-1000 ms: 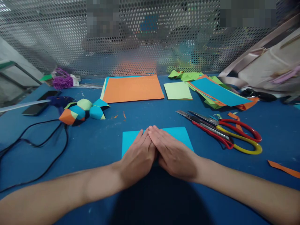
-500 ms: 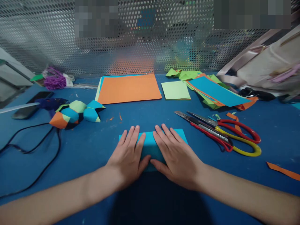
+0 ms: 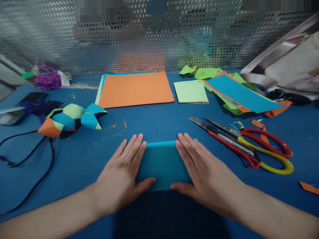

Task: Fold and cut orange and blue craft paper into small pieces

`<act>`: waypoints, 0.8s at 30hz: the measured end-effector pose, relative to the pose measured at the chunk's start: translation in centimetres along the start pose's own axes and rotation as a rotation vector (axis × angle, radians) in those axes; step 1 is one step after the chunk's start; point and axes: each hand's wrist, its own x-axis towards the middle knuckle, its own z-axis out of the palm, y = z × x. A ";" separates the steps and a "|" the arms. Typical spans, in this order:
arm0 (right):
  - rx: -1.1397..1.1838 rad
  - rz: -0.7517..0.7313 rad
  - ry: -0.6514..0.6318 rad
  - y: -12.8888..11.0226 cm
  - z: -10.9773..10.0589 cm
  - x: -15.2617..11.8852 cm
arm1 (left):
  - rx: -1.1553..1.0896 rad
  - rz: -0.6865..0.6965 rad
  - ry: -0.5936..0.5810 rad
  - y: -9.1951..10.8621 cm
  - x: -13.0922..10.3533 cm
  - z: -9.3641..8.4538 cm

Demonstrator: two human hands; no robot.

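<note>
A folded blue sheet of paper (image 3: 163,162) lies flat on the blue table in front of me. Across its left end rests my left hand (image 3: 122,171), fingers stretched out toward the far edge and thumb on the near edge. My right hand (image 3: 199,169) presses the right end the same way, fingers extended and flat. Neither hand grips the paper. Both side ends of the sheet are mostly covered by the hands. To the right of my right hand lie a utility knife (image 3: 224,139) and scissors (image 3: 265,146) with red and yellow handles.
Orange sheets (image 3: 136,89) top a paper stack at the back, beside small pale green squares (image 3: 191,92). Blue strips (image 3: 243,91) lie over crumpled green paper. At left are a folded-paper model (image 3: 71,118), a dark glue gun (image 3: 41,108), its cable (image 3: 51,166) and purple string (image 3: 47,78).
My hands have slid apart toward the two ends of the blue paper, baring more of its middle. The view has shifted slightly.
</note>
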 end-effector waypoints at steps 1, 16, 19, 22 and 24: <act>-0.015 0.007 0.005 0.0 0.0 -0.1 | 0.006 0.000 -0.001 0.0 0.0 0.1; -0.092 0.032 0.119 0.0 -2.3 1.4 | -0.013 0.004 0.112 -0.5 0.6 -1.3; -0.015 -0.112 0.126 -0.3 -2.6 2.4 | -0.081 0.117 0.125 0.7 1.2 -1.5; 0.105 -0.223 0.073 -0.5 -1.3 3.1 | -0.125 0.179 0.063 1.3 1.4 -0.6; 0.163 -0.235 0.021 -0.7 -0.2 3.3 | -0.140 0.195 0.022 1.3 1.4 0.0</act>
